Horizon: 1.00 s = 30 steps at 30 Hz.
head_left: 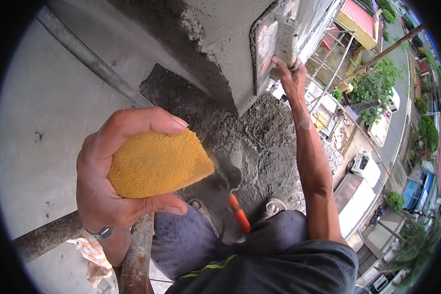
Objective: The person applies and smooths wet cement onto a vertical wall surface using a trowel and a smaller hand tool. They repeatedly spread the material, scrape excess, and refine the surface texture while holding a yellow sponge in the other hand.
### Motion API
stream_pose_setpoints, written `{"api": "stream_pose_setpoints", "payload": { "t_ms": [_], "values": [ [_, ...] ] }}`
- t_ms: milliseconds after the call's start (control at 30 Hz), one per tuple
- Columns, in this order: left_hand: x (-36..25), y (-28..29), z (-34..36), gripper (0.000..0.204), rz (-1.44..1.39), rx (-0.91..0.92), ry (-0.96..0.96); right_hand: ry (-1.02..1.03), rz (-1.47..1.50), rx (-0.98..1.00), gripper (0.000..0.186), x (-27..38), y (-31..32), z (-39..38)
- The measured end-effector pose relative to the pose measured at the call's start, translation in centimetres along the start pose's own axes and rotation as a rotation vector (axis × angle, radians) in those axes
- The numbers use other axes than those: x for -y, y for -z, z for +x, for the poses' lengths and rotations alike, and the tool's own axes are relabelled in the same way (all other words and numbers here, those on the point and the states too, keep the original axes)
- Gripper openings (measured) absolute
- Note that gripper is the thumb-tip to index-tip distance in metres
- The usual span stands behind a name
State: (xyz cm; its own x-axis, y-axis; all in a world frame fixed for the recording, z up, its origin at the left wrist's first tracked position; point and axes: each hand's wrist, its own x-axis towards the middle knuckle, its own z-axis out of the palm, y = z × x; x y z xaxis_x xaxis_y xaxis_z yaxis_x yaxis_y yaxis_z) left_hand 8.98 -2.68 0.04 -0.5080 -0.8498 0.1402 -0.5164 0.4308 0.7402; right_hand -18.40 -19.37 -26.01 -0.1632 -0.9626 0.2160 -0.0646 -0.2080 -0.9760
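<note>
My left hand (95, 166) is wrapped round a yellow sponge (157, 164), held up close in front, with the thumb below and the fingers over the top. A dark watch band circles that wrist. Stretched out to the far right, my right hand (291, 76) grips the grey, mortar-caked handle of what looks like a plastering float (265, 46). Its flat plate lies along the corner of the grey plastered column (230, 44); whether it touches cannot be told. A trowel with an orange handle (239, 214) lies on the wet mortar (267, 142) between my feet.
Rusty steel pipes (138, 252) cross at lower left, near my left forearm. A grey pipe (90, 59) runs along the smooth wall (44, 122). On the right the ledge drops off to a street far below, with scaffolding (333, 68), a white truck (355, 188) and trees.
</note>
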Motion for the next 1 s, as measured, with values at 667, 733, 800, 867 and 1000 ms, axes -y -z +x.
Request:
{"api": "stream_pose_setpoints", "payload": {
  "t_ms": [667, 733, 800, 867, 1000],
  "values": [
    [-1.3, -0.8, 0.0, 0.073, -0.024, -0.020, 0.009, 0.177, 0.107, -0.053, 0.040, 5.8, -1.1, 0.9],
    [-1.5, -0.9, 0.2, 0.074, -0.074, -0.032, 0.005, 0.090, 0.106, -0.046, 0.041, -0.1, 0.9, 2.5],
    [-1.2, -1.3, 0.4, 0.074, -0.132, -0.057, 0.012, -0.032, 0.101, -0.057, 0.040, -6.6, 1.7, 1.8],
    [-1.0, -0.8, 0.6, 0.074, -0.053, -0.031, 0.014, -0.066, 0.156, -0.005, 0.039, -10.1, -0.2, -0.9],
    [-0.2, -0.7, 1.0, 0.073, -0.017, -0.031, 0.012, -0.084, 0.230, 0.095, 0.035, -4.7, -3.2, -5.9]
  ]
}}
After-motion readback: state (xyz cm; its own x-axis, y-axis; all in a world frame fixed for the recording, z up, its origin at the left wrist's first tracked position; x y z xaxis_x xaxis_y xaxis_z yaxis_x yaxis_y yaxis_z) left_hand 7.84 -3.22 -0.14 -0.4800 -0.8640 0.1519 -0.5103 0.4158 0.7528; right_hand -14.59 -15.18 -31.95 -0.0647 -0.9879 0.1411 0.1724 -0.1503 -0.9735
